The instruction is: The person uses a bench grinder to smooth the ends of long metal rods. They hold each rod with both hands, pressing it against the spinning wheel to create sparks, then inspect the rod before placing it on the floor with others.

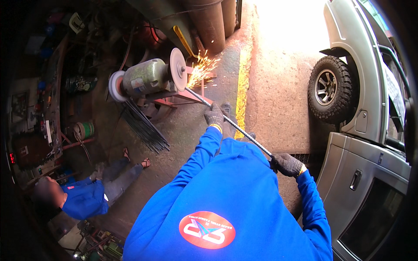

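A ribbed steel bar (pixel 244 133) slants across in front of me, gripped in both gloved hands. My left hand (pixel 214 116) is closed around it partway along, nearer the grinder. Farther back, by its near end, my right hand (pixel 287 165) is wrapped around the bar. The far tip meets the grinding wheel (pixel 177 69) on the right side of a bench grinder (pixel 146 77). Orange sparks (pixel 202 69) fly off to the right of the wheel. A second wheel (pixel 116 86) sits at the grinder's left end.
A bundle of dark steel bars (pixel 146 126) lies below the grinder, whose red stand (pixel 191 93) shows beneath it. To the right stands a silver vehicle (pixel 365 187) with a spare tyre (pixel 333 89). A yellow line (pixel 243 82) crosses the floor. Another person (pixel 89 195) is at left.
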A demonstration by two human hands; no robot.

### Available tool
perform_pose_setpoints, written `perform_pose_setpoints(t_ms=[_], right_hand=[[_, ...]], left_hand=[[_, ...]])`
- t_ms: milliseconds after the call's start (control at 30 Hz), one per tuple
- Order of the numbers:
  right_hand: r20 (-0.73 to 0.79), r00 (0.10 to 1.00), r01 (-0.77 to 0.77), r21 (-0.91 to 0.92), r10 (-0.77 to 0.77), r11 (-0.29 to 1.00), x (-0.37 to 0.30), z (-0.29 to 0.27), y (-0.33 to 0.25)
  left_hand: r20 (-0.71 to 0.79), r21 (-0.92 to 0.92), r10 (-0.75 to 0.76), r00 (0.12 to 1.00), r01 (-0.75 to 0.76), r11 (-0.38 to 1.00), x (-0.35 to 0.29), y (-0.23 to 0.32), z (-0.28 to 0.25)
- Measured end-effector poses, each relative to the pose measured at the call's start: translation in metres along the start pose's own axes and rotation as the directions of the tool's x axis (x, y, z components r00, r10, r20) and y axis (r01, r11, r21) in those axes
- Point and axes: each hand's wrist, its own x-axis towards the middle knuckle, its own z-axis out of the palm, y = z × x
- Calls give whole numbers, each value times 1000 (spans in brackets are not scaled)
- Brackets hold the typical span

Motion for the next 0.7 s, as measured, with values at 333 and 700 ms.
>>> perform_pose_setpoints(t_ms=[333,700], right_hand=[[-66,978,-195,63,199,979,-14,1,-30],[-195,979,-59,-19,54,998,-16,6,-26]], left_hand=[[-23,35,57,998,-56,998,-2,0,2],[-7,9,26,1000,-26,1000,-6,6,5]])
